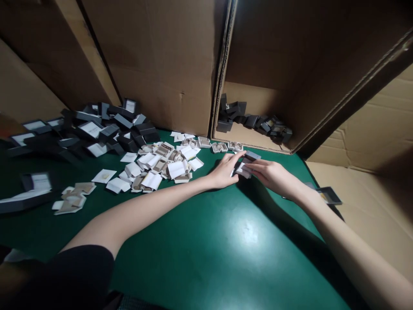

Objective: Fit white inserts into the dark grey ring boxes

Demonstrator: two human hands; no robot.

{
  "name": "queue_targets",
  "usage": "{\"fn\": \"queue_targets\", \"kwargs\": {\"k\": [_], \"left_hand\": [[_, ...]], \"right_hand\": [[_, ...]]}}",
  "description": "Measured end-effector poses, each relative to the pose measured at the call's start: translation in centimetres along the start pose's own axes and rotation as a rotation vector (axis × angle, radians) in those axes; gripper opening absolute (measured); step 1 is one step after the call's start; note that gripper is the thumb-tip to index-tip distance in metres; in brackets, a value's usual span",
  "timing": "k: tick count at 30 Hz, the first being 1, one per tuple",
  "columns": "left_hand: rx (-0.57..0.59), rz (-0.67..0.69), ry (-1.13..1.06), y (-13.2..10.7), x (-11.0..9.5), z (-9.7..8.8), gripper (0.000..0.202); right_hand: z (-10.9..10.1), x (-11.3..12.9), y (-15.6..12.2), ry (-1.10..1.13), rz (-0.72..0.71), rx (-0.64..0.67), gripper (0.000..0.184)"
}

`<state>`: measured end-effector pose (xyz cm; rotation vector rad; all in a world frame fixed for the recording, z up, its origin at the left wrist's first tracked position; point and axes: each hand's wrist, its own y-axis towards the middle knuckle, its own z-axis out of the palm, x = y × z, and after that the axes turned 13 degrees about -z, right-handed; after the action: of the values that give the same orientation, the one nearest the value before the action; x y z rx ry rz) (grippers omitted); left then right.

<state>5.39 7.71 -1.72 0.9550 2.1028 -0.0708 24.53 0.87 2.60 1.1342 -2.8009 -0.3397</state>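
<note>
Both my hands meet on the green table (pixel 200 241) near its far edge, around a small dark box (pixel 250 156) with a white insert under it. My left hand (pixel 224 171) holds the box's left side, fingers curled on it. From the right, my right hand (pixel 274 175) grips the same box. Left of my hands lies a loose heap of white and brown card inserts (pixel 161 165).
A pile of small dark boxes (pixel 93 127) covers the table's far left. An open cardboard carton (pixel 290 86) lies on its side behind my hands, with several dark boxes (pixel 254 120) inside. One dark box lid (pixel 329 195) rests at the table's right edge. Cardboard walls stand behind.
</note>
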Motion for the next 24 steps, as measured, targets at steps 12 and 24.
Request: {"fn": "queue_targets", "kwargs": {"k": [12,24], "left_hand": [[-0.19,0.078,0.1,-0.4,-0.7,0.0,0.005],[-0.153,0.044,0.218,-0.9,-1.2,-0.1,0.009]], "right_hand": [[0.7,3.2,0.6,-0.408,0.193,0.045,0.024],[-1.4,1.5,0.4,-0.402,-0.082,-0.113,0.02]]}}
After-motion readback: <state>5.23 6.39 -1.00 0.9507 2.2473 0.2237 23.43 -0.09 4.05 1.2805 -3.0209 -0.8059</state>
